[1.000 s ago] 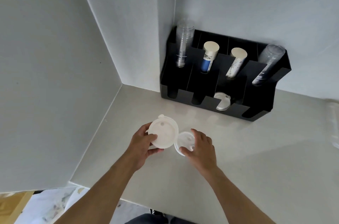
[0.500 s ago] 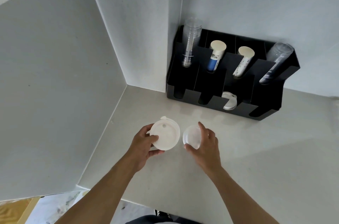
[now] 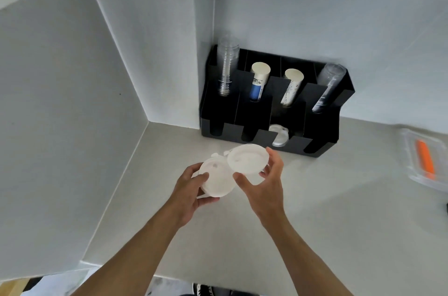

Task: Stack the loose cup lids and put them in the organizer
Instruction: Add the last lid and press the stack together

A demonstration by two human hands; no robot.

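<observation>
One head-worn wide-angle view, looking forward and steeply down from above, close over the pale grey countertop (image 3: 315,211), facing the white wall corner, black compartmented plastic organizer (image 3: 322,126) at the back, forearms entering from below.

Organizer (image 3: 252,137) stands on the table (image 3: 315,211) at the back, against the rear wall, its left end just beside a wall corner; four rear slots hold cup stacks, left to right: stack one (image 3: 226,70), stack two (image 3: 259,82), stack three (image 3: 292,86), stack four (image 3: 327,88); a lid (image 3: 278,135) sits in a front slot, third from left, before stack three; a tray (image 3: 423,157) lies on the table at far right, well apart from the organizer; left hand (image 3: 191,196) and right hand (image 3: 264,186) are above the table before the organizer, each with a lid; left lid (image 3: 217,180) sits left of and partly under right lid (image 3: 247,157); the two overlap at the edges.
</observation>
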